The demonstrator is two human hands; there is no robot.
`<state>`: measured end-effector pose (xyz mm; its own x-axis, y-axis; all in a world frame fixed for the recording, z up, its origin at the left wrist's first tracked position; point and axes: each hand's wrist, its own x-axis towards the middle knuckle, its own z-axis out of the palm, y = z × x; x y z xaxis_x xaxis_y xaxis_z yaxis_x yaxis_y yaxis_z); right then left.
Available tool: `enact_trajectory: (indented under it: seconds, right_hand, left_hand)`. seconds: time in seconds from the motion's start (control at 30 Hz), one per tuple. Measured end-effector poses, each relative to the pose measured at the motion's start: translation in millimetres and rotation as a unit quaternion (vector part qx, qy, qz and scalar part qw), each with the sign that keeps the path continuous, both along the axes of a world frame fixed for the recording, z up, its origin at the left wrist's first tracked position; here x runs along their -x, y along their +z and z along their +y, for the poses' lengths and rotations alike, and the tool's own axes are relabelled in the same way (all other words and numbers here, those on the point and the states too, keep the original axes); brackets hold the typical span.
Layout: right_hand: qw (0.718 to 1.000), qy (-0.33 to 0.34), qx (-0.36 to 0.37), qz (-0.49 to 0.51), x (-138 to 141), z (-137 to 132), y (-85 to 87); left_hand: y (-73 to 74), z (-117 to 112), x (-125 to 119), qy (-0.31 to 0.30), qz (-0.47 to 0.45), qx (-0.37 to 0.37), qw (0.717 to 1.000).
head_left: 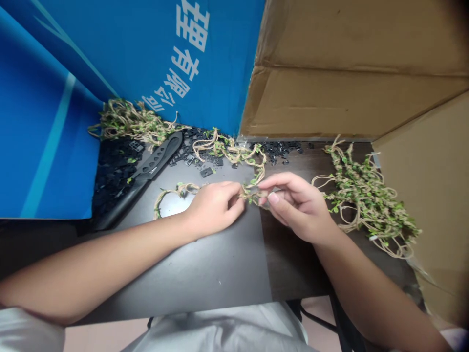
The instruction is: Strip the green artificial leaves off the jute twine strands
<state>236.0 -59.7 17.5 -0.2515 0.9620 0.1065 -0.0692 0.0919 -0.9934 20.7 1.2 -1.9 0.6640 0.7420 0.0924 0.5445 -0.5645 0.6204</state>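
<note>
A twine garland with small green leaves [259,164] loops across the dark table between my two hands. My left hand [216,208] is closed, thumb and fingers pinching the twine near the table's middle. Just to its right, my right hand [298,205] grips the same strand between thumb and fingertips. One loop of leafy twine [159,199] curves out behind my left wrist. Beyond the hands, another stretch of the garland [220,144] lies toward the back. The exact spot where the fingers meet the twine is partly hidden.
A heap of leafy twine garlands [370,195] lies on the right, another heap [132,122] at the back left. A black knife-shaped tool [156,159] lies among black plastic scraps [113,164]. Blue panels [146,54] and a cardboard box [330,98] wall in the table [205,274].
</note>
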Motion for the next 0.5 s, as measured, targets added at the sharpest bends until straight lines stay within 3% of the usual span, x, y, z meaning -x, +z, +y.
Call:
enact_trajectory:
  seconds: [0.2, 0.37, 0.5]
  right_hand:
    - [0.986, 0.112, 0.075, 0.097, -5, 4, 2.0]
    - [0.992, 0.056, 0.012, 0.11, -7, 3, 5.1]
    - [0.998, 0.031, 0.028, 0.056, -18, 1, 14.6]
  left_hand:
    - [1.0, 0, 0, 0.004, -0.003, 0.006, 1.0]
    - [1.0, 1, 1, -0.001, -0.014, 0.01, 1.0]
    - [-0.6, 1, 1, 0.004, -0.018, 0.011, 1.0]
